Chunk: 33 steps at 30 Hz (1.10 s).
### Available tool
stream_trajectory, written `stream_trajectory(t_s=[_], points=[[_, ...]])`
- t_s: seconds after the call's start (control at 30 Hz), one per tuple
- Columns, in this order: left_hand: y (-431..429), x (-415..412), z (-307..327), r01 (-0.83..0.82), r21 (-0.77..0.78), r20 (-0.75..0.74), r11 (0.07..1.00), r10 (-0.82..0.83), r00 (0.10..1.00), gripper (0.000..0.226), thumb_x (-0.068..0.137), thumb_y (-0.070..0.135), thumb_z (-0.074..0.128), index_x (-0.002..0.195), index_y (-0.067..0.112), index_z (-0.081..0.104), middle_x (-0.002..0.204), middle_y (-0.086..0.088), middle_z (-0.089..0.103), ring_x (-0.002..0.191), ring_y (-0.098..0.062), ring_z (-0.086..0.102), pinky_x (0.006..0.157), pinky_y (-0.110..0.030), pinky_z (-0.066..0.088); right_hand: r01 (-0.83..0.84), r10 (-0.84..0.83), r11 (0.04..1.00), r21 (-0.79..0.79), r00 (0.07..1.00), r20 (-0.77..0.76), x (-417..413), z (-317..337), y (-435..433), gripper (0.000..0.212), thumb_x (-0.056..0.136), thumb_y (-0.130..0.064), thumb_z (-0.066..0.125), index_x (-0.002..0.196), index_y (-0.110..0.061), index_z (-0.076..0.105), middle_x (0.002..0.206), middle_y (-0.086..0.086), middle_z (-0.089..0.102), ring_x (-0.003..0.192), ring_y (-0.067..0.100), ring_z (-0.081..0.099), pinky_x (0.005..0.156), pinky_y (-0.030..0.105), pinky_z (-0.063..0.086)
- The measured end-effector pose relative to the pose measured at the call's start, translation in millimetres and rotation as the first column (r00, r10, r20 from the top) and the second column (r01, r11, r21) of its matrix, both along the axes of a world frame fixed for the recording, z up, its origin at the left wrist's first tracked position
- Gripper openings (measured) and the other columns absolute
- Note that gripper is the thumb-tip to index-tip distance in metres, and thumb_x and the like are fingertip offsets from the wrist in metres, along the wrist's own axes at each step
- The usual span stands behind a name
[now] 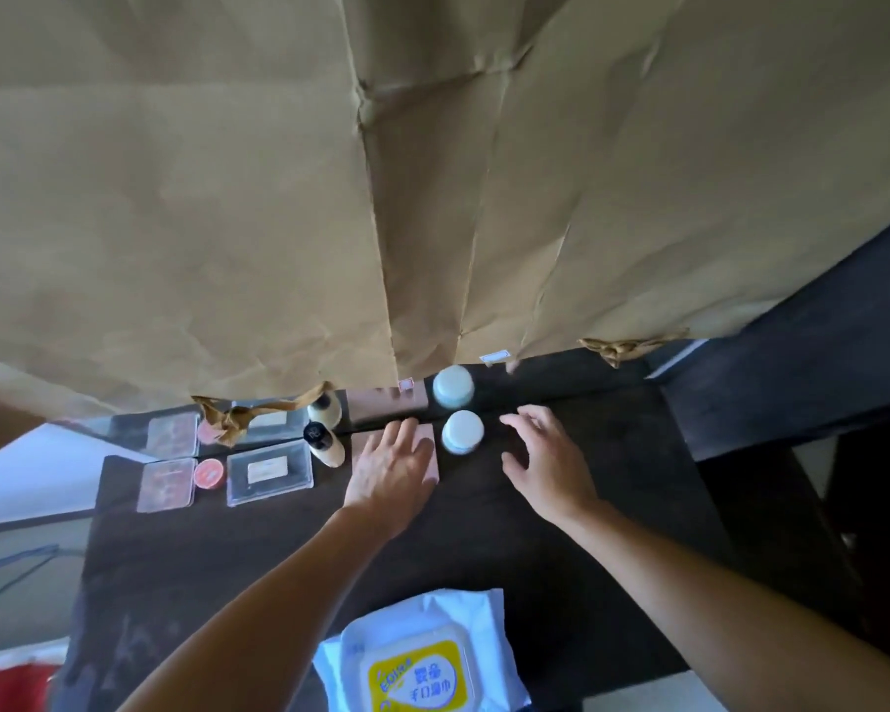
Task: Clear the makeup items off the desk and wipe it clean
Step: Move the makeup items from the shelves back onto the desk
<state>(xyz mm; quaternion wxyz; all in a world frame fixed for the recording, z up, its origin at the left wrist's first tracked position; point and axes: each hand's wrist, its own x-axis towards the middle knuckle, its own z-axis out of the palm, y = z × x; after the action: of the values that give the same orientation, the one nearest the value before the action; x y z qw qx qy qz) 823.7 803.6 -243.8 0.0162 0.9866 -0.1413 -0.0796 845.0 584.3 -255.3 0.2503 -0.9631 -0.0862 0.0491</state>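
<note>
Makeup items line the back of the dark desk, against a mirror. From the left: a clear pink case, a small round red pot, a clear flat box, a cream bottle with a black cap, a pink flat box and a pale green jar. My left hand lies flat on the pink box with straight fingers. My right hand hovers just right of the jar with spread, relaxed fingers and holds nothing. A pack of wet wipes lies at the desk's front edge.
Brown paper covers most of the mirror; the strip below it reflects the items. A dark cabinet side rises at the right. The desk's left edge drops to a pale floor.
</note>
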Motion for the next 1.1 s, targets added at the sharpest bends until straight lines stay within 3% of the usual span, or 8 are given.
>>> stream_trajectory(t_s=[0.13,0.27,0.33,0.47,0.7,0.83,0.97,1.1], points=[[-44,-3,27,0.036,-0.14,-0.008,0.99,-0.037,0.999,0.027,0.086,0.029,0.06,0.106,0.013,0.063,0.105,-0.009,0.062,0.097,-0.029,0.059,0.083,-0.039,0.048,0.063,-0.062,0.998,-0.013,0.998,0.023,-23,15,-56,0.037,0.083,-0.023,0.063,0.12,-0.02,0.058,0.119,-0.004,0.053,0.11,0.013,0.055,0.082,0.032,0.051],[-106,-13,50,0.126,-0.182,0.0,0.975,-0.128,0.992,0.011,0.083,0.024,0.06,0.085,0.014,0.064,0.083,-0.005,0.065,0.073,-0.026,0.064,0.059,-0.033,0.049,0.157,-0.156,0.987,-0.02,0.987,0.049,-52,31,-121,0.032,0.084,-0.025,0.064,0.115,-0.021,0.061,0.113,-0.007,0.059,0.099,0.011,0.062,0.079,0.024,0.047],[-143,-23,59,0.176,-0.208,0.05,0.962,-0.169,0.984,0.012,0.083,0.025,0.058,0.082,0.015,0.062,0.081,-0.005,0.064,0.072,-0.028,0.064,0.057,-0.033,0.047,0.189,-0.187,0.982,-0.026,0.98,0.074,-66,40,-157,0.03,0.083,-0.026,0.065,0.113,-0.02,0.063,0.111,-0.006,0.061,0.097,0.012,0.063,0.079,0.025,0.048],[-226,-49,81,0.205,-0.266,0.127,0.942,-0.177,0.976,0.021,0.092,0.03,0.045,0.098,0.016,0.06,0.101,-0.003,0.062,0.093,-0.026,0.06,0.07,-0.034,0.046,0.235,-0.231,0.972,-0.014,0.965,0.122,-91,64,-236,0.029,0.084,-0.027,0.063,0.112,-0.02,0.063,0.111,-0.005,0.06,0.096,0.013,0.063,0.075,0.029,0.051],[-362,-72,119,0.263,-0.429,0.216,0.864,-0.184,0.959,0.024,0.091,0.027,0.049,0.107,0.015,0.062,0.101,-0.002,0.063,0.09,-0.025,0.062,0.07,-0.033,0.047,0.246,-0.24,0.969,0.012,0.931,0.277,-114,124,-364,0.027,0.083,-0.022,0.066,0.109,-0.018,0.063,0.103,-0.002,0.062,0.087,0.019,0.065,0.068,0.037,0.055],[-417,-64,164,0.356,-0.505,0.375,0.786,-0.171,0.911,0.021,0.09,0.022,0.055,0.106,0.013,0.065,0.099,-0.001,0.061,0.085,-0.019,0.061,0.067,-0.034,0.054,0.257,-0.236,0.966,-0.014,0.907,0.348,-103,171,-416,0.026,0.084,-0.018,0.066,0.11,-0.015,0.063,0.1,0.001,0.062,0.079,0.021,0.064,0.062,0.031,0.051],[-456,-27,214,0.4,-0.56,0.528,0.725,-0.06,0.847,0.024,0.087,0.018,0.06,0.11,0.01,0.063,0.106,-0.005,0.057,0.094,-0.019,0.057,0.073,-0.031,0.053,0.291,-0.262,0.957,0.008,0.849,0.459,-74,208,-445,0.028,0.082,-0.017,0.067,0.109,-0.014,0.063,0.098,0.005,0.063,0.08,0.026,0.064,0.062,0.033,0.051],[-491,36,248,0.302,-0.507,0.566,0.807,0.047,0.823,0.042,0.082,0.019,0.06,0.122,0.008,0.055,0.123,-0.014,0.051,0.108,-0.03,0.05,0.091,-0.042,0.047,0.268,-0.247,0.963,0.037,0.814,0.526,-39,236,-460,0.029,0.084,-0.019,0.065,0.112,-0.016,0.062,0.1,0.003,0.064,0.084,0.023,0.064,0.065,0.035,0.054]])
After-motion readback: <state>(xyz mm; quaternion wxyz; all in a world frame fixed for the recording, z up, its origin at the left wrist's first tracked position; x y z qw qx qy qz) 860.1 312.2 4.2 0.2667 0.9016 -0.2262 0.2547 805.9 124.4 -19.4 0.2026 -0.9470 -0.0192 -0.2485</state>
